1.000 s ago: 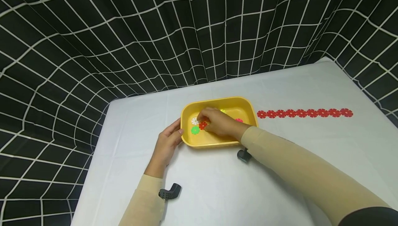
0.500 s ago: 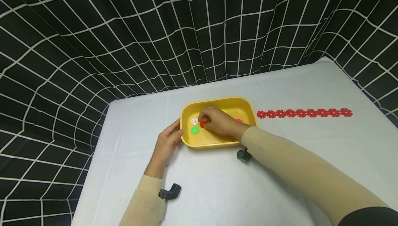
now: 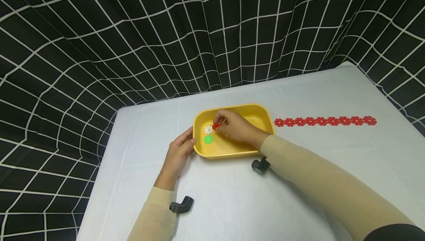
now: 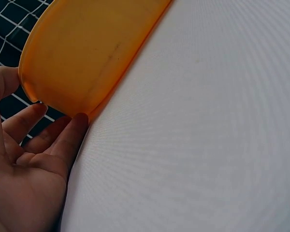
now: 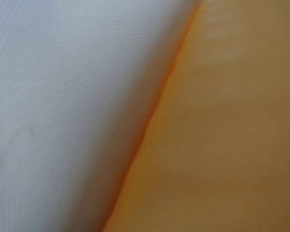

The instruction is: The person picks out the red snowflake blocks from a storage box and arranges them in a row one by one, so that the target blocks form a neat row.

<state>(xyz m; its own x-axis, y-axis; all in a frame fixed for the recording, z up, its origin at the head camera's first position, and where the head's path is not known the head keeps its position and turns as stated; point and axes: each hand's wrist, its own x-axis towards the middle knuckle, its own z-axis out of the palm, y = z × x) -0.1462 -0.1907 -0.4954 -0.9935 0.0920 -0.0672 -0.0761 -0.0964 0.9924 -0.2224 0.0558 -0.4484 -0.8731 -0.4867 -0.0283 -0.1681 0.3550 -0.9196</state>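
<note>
My right hand (image 3: 237,127) is inside a yellow plastic tray (image 3: 232,155) and pinches a red flower-shaped disc (image 3: 216,126) between thumb and fingers. To the left of that disc, a white notched disc (image 3: 208,130) and a green one (image 3: 208,139) lie on the tray floor. At the tray's left end my left hand (image 3: 178,153) holds the rim and outer wall. The left wrist view shows its thumb at the rim and its fingers (image 4: 77,128) against the wall. Only the tray's side and white cloth show in the right wrist view, with the hand hidden.
Right of the tray, a straight chain of several red flower discs (image 3: 321,121) lies on the white tablecloth (image 3: 225,200). A black curtain with white grid lines (image 3: 216,31) stands behind and beside the table. Dark wrist-camera mounts (image 3: 182,205) stick out from both wrists.
My right fingers have closed on the red disc and lifted it a little up and away from the tray floor. The left hand and the chain have stayed put.
</note>
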